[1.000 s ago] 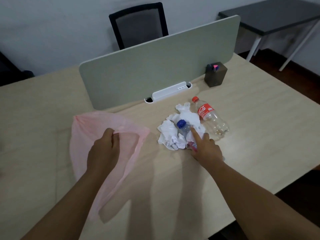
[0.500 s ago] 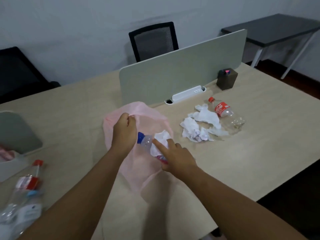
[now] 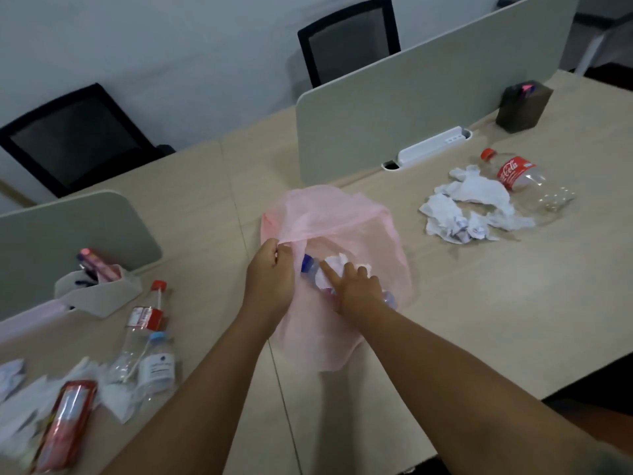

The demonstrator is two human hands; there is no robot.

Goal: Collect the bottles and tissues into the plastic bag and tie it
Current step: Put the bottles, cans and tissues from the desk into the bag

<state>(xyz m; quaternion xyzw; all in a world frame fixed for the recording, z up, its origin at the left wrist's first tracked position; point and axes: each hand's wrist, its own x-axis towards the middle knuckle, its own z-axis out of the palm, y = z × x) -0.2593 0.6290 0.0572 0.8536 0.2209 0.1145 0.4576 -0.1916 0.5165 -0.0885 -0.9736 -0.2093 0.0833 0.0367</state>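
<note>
Pale wood table [image 3: 496,303], pink plastic bag [image 3: 329,207], crumpled tissues [image 3: 469,204], cola bottle [image 3: 524,176], two bottles at left [image 3: 147,334]

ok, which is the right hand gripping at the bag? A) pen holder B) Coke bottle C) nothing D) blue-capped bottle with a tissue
D: the right hand grips the blue-capped bottle and a tissue over the pink bag, whose edge the left hand pinches; the Coke bottle lies apart on the desk.

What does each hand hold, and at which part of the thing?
The left hand pinches the pink plastic bag at its opening edge. The right hand grips the blue-capped bottle around its body, with a tissue against it.
</note>
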